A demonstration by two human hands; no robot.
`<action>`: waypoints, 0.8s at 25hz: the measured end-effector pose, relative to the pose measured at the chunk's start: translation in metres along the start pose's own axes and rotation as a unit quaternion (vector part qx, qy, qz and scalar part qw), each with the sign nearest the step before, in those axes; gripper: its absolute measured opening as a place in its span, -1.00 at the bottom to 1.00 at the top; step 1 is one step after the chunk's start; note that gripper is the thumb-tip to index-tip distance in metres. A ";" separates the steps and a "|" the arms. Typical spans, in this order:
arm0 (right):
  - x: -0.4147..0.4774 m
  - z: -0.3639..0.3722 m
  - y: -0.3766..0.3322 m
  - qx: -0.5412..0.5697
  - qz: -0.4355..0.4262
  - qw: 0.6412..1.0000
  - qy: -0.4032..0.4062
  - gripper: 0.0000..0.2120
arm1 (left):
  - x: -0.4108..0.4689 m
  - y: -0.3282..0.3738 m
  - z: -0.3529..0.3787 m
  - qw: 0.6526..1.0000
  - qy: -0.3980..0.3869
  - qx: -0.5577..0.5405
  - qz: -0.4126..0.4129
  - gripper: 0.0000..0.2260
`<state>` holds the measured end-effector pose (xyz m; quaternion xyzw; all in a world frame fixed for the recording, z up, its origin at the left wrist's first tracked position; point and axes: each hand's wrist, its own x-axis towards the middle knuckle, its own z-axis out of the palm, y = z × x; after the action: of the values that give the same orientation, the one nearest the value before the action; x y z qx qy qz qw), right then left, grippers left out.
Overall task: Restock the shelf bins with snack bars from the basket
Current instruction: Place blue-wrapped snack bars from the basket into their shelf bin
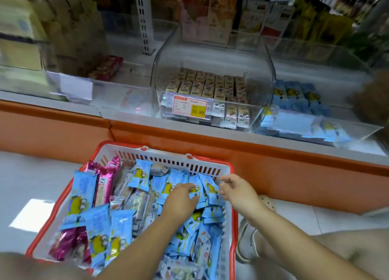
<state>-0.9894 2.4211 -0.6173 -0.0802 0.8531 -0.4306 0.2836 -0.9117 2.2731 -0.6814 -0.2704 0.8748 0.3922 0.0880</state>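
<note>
A white basket with a red rim (210,166) sits on the floor below me, full of snack bars. Most are blue snack bars (81,192), with a few pink bars (105,185) at the left and silvery ones (136,204) in the middle. My left hand (182,198) reaches into the right half of the basket, its fingers curled over a bunch of blue bars (212,192). My right hand (236,190) is beside them at the basket's right rim, fingers loosely bent, fingertips touching the edge of the same bunch. The clear shelf bin with blue bars (294,96) is up to the right.
The middle clear bin (269,77) holds tan bars behind a price tag (189,109). A left bin (101,90) holds red packs. An orange shelf ledge (189,136) runs between basket and bins. My shoe (246,244) and knee are right of the basket.
</note>
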 end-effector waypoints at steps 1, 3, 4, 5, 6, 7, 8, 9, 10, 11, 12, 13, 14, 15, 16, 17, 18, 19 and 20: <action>0.008 0.006 0.000 -0.054 -0.016 0.998 0.000 -0.73 | 0.002 -0.001 0.001 1.000 0.001 -0.003 0.000 -0.59; 0.025 0.018 0.000 -0.121 -0.028 0.992 -0.003 -0.68 | 0.004 -0.004 0.002 1.000 -0.001 -0.012 -0.003 -0.59; 0.033 0.025 0.002 -0.154 -0.031 0.988 -0.003 -0.66 | 0.003 -0.005 0.002 1.000 -0.002 -0.017 -0.003 -0.59; 0.040 0.034 0.005 -0.195 -0.032 0.980 -0.002 -0.63 | 0.002 -0.006 0.002 1.000 0.001 -0.024 -0.002 -0.59; 0.046 0.042 0.009 -0.244 -0.027 0.969 -0.003 -0.59 | 0.000 -0.008 0.001 0.999 0.006 -0.033 0.002 -0.60; 0.049 0.050 0.013 -0.293 -0.019 0.956 -0.003 -0.55 | -0.002 -0.010 -0.001 0.999 0.015 -0.041 0.007 -0.60; 0.050 0.055 0.015 -0.332 -0.009 0.943 -0.005 -0.52 | -0.003 -0.011 -0.004 0.998 0.027 -0.049 0.011 -0.61; 0.050 0.059 0.016 -0.353 0.000 0.936 -0.006 -0.50 | -0.005 -0.013 -0.007 0.997 0.039 -0.058 0.013 -0.62; 0.050 0.062 0.016 -0.356 0.003 0.935 -0.004 -0.49 | -0.007 -0.014 -0.010 0.996 0.046 -0.072 0.009 -0.63; 0.048 0.062 0.017 -0.342 -0.003 0.940 0.006 -0.47 | -0.010 -0.015 -0.013 0.995 0.048 -0.088 0.003 -0.63; 0.045 0.061 0.016 -0.309 -0.015 0.951 0.020 -0.43 | -0.013 -0.015 -0.015 0.994 0.044 -0.104 -0.004 -0.63; 0.040 0.060 0.015 -0.259 -0.029 0.965 0.030 -0.40 | -0.015 -0.015 -0.017 0.991 0.037 -0.125 -0.015 -0.63; 0.034 0.058 0.013 -0.198 -0.043 0.979 0.032 -0.37 | -0.016 -0.012 -0.019 0.986 0.027 -0.163 -0.030 -0.62; 0.027 0.056 0.010 -0.138 -0.061 0.988 0.029 -0.35 | -0.018 -0.009 -0.021 0.973 0.016 -0.223 -0.048 -0.59; 0.018 0.054 0.006 -0.091 -0.082 0.992 0.024 -0.34 | -0.020 -0.004 -0.025 0.952 0.003 -0.297 -0.071 -0.57; 0.009 0.051 0.002 -0.065 -0.104 0.992 0.020 -0.33 | -0.021 0.001 -0.029 0.925 -0.011 -0.370 -0.091 -0.55; -0.001 0.049 -0.002 -0.054 -0.127 0.990 0.020 -0.32 | -0.023 0.006 -0.034 0.897 -0.025 -0.429 -0.103 -0.57; -0.011 0.046 -0.004 -0.048 -0.149 0.987 0.019 -0.31 | -0.026 0.009 -0.038 0.874 -0.037 -0.472 -0.106 -0.62; -0.020 0.043 -0.007 -0.043 -0.168 0.985 0.018 -0.30 | -0.028 0.012 -0.042 0.861 -0.043 -0.496 -0.099 -0.67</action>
<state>-0.9494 2.3949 -0.6236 -0.2264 0.8505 -0.4360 0.1879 -0.8919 2.2599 -0.6347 -0.3466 0.5281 0.7750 0.0183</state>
